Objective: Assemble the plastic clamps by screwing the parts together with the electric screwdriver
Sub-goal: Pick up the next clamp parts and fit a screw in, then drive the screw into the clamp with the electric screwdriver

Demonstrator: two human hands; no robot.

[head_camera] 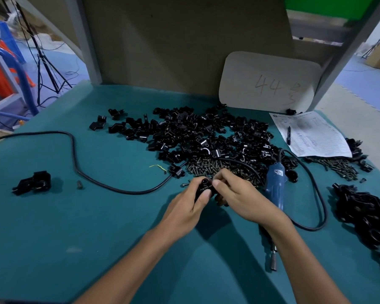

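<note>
My left hand [190, 205] grips a black plastic clamp [205, 187] just above the green mat. My right hand [235, 194] meets it from the right, its fingertips pinching at the clamp's top; a screw there is too small to tell. The blue electric screwdriver [275, 185] lies on the mat right of my right hand, its bit [273, 258] pointing toward me. A big heap of black clamp parts [206, 137] spreads behind my hands. Dark screws [208, 168] lie piled along its near edge.
A black power cable [79, 163] loops across the left of the mat. A clamp assembly [34, 183] lies far left. Joined black clamps [369, 218] pile at the right edge. A paper sheet with a pen [312, 134] and more screws [338, 166] lie at back right.
</note>
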